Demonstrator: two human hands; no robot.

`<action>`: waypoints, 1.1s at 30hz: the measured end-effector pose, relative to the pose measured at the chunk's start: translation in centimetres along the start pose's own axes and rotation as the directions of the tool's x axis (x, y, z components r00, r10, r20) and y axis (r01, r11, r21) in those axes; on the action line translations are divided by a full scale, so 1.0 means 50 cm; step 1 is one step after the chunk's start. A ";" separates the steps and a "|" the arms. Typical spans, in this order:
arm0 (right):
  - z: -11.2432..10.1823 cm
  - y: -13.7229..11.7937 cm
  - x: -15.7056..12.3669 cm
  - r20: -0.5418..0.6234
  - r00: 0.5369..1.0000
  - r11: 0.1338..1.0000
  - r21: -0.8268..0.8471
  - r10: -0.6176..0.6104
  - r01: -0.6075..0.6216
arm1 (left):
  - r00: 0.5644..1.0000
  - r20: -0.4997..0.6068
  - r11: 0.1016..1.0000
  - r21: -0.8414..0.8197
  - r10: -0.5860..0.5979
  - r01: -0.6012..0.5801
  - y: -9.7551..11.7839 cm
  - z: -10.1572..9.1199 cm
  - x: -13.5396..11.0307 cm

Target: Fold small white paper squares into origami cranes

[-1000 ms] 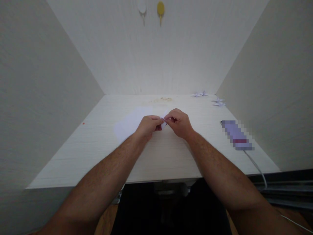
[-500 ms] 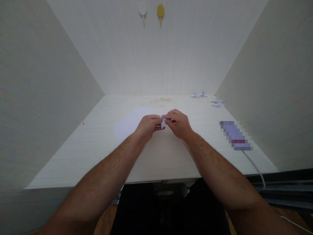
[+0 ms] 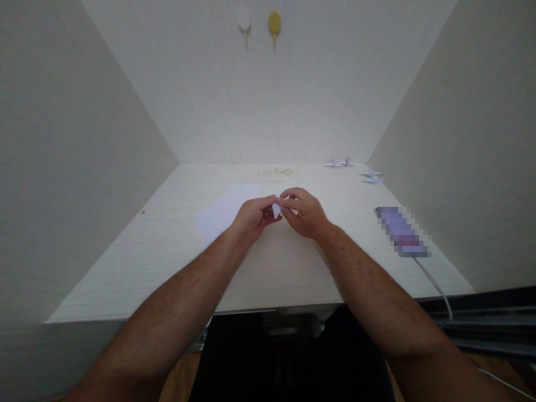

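A small folded piece of white paper is held between my two hands above the middle of the table. My left hand pinches it from the left, thumb on top and the other fingers curled below. From the right, my right hand grips the paper's upper edge between thumb and fingertips. Part of the paper is hidden behind the fingers. White paper sheets lie flat on the table behind and left of my left hand.
Several folded paper cranes sit at the back right corner of the white table. A blurred-out phone with a cable lies at the right. A white hook and a yellow hook hang on the back wall.
The folded paper has turned slightly, showing more of its face. My right fingers have shifted on its upper edge, and my left thumb has straightened.
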State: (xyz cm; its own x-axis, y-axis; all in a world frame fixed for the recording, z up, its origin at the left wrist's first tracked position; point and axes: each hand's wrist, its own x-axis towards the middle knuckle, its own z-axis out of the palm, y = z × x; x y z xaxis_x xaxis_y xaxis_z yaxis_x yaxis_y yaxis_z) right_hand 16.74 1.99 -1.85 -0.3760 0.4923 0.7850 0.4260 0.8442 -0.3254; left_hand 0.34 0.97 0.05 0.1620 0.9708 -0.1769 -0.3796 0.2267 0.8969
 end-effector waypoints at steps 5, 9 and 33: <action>0.006 -0.018 0.005 -0.167 0.918 0.927 0.180 0.359 -0.330 | 0.996 -0.015 0.995 0.042 0.086 -0.085 -0.001 -0.003 0.005; 0.006 -0.028 0.014 -0.019 0.645 0.576 0.473 0.764 -0.667 | 0.983 -0.037 0.975 0.138 0.180 -0.174 -0.006 0.001 0.006; 0.009 -0.035 0.018 0.028 0.744 0.697 0.329 0.668 -0.638 | 0.956 -0.063 0.901 0.359 0.285 -0.245 -0.019 0.004 0.002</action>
State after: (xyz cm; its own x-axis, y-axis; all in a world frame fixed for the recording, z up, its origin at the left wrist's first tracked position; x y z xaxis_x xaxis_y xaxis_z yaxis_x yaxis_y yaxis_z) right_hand 15.29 1.02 -0.82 -0.0180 0.9358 0.3520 0.2658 0.3439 -0.9006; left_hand 0.90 0.82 -0.74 -0.0106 0.9981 0.0610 -0.0546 -0.0615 0.9966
